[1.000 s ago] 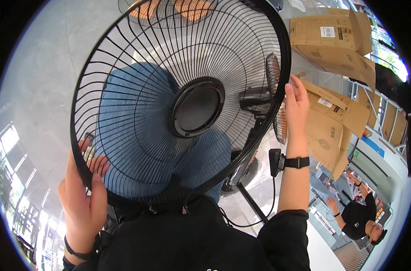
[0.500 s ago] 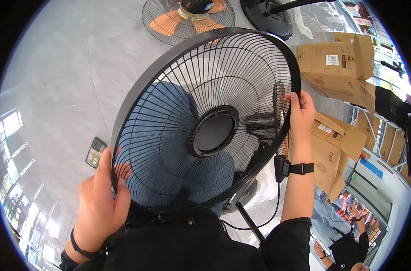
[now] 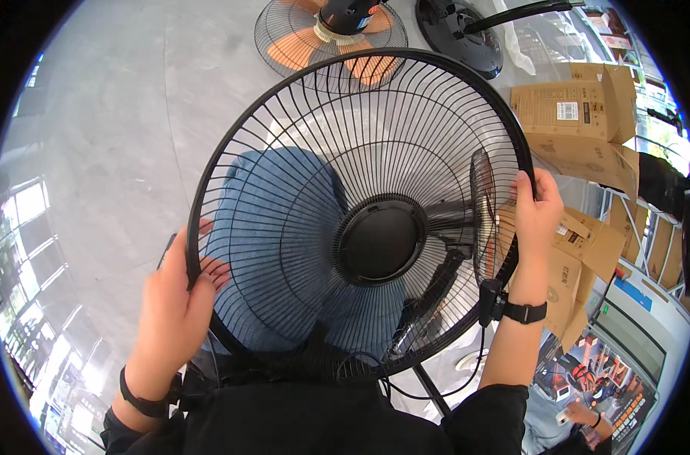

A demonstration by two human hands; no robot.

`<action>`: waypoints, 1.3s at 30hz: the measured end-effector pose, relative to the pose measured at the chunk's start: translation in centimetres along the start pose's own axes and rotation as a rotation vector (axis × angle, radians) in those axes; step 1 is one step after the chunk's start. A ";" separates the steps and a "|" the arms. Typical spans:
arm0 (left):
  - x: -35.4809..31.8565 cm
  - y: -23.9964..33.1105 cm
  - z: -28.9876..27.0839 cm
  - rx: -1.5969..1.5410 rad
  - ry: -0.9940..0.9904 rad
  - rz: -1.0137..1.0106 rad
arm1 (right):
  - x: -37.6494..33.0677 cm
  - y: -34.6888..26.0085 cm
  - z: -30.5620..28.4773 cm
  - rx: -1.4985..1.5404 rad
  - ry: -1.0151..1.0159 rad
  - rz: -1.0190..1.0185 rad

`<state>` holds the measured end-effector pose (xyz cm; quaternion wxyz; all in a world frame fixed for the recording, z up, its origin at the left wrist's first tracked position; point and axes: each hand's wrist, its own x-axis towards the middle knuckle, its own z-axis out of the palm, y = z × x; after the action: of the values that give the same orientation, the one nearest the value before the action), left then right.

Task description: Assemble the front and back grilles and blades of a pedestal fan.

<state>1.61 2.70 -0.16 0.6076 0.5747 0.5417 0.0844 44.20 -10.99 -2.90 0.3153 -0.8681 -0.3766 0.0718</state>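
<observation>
Head view, round black wire fan guard (image 3: 315,152), solid hub, left hand (image 3: 170,303) and right hand (image 3: 537,212) clamped on rim, guard now lower and further right than before.

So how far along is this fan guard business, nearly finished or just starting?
Looks like midway. In hand: the left hand and right hand grip opposite sides of the black wire fan guard, held loose over the person's lap. Already done, it seems: another fan head with orange blades lies on the floor with its rear grille on. Probably left: this guard is not fixed to any fan yet, and cardboard boxes wait nearby.
</observation>
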 end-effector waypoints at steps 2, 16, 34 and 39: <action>0.5 0.1 -0.1 -0.046 -0.020 -0.059 | -0.1 -0.7 -1.1 -0.008 -0.085 0.073; 4.7 4.4 1.1 0.022 -0.205 -0.083 | -0.6 -0.5 -6.4 -0.197 -0.333 0.348; 4.1 8.5 1.9 0.478 -0.311 0.359 | -2.5 2.9 -2.5 0.169 -0.140 0.064; 3.7 10.5 1.8 0.495 -0.383 0.254 | 0.4 -0.5 -1.6 0.060 -0.124 -0.209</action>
<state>9.90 7.76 5.62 0.5250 0.7731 0.3459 -0.0840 44.76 -11.26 -1.25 0.3227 -0.8083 -0.4815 0.1035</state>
